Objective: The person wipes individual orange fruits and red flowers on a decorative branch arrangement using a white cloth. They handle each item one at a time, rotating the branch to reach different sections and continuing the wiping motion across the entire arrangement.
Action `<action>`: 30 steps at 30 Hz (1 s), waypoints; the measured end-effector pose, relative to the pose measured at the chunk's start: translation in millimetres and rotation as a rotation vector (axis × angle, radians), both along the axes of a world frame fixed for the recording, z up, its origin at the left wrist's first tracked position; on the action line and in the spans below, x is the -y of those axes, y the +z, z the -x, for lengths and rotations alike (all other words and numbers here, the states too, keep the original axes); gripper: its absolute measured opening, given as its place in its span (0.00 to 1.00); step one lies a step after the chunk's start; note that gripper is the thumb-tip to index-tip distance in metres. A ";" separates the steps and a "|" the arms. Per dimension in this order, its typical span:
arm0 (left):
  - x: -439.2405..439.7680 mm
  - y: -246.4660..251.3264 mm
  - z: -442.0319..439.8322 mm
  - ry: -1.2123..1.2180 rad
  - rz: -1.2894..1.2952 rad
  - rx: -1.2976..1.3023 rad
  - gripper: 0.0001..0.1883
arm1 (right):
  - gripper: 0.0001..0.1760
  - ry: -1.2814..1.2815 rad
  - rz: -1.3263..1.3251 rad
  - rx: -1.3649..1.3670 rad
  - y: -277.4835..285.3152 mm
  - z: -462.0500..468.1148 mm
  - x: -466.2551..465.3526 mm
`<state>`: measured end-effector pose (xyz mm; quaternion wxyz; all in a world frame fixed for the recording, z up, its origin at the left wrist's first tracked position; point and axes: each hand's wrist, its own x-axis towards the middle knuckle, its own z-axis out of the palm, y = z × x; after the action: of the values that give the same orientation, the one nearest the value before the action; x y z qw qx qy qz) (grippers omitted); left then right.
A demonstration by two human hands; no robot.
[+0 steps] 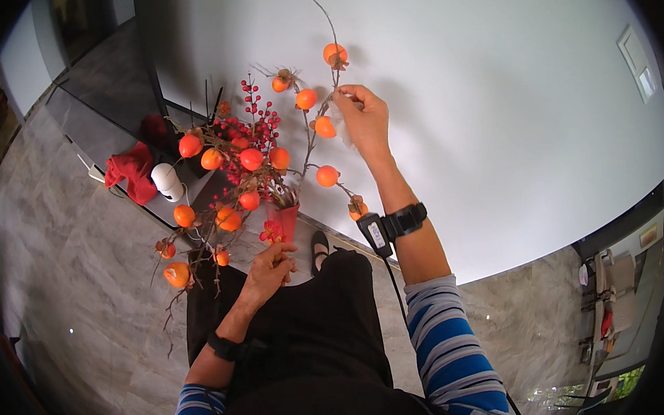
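Note:
My right hand (362, 120) pinches a thin brown branch (311, 140) that carries orange persimmon-like fruits, between the topmost fruit (334, 55) and a lower one (325, 127). A whitish, thin wipe or tissue (343, 122) shows beneath its palm. The branch rises from a red vase (287, 222) holding more fruit branches and stems of red berries (264, 124). My left hand (271, 271) is just below a red blossom (272, 232) at the vase, fingers partly curled; whether it touches or grips a stem cannot be told.
A pale wall (485, 131) stands directly behind the branches. On the left, a low dark shelf (103, 128) bears a red cloth (131, 172) and a white rounded device (167, 182). Fruit twigs (177, 275) hang out over the tiled floor on the left. A black cable (398, 291) runs along my right arm.

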<state>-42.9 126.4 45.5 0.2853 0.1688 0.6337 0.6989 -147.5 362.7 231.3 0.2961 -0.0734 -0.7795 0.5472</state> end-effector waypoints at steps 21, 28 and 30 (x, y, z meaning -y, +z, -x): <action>-17.7 79.9 22.2 0.285 -0.169 -0.330 0.20 | 0.15 0.100 -0.273 -0.312 -132.6 -134.7 90.6; -30.3 83.3 30.2 0.262 -0.079 -0.316 0.13 | 0.15 0.134 -0.308 -0.307 -134.0 -147.0 101.4; -31.4 79.8 31.1 0.295 -0.070 -0.336 0.12 | 0.15 0.132 -0.339 -0.285 -134.9 -147.7 101.4</action>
<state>-74.0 157.8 125.2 0.0644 0.1981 0.6656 0.7166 0.3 261.3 96.4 0.3748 0.1063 -0.8136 0.4316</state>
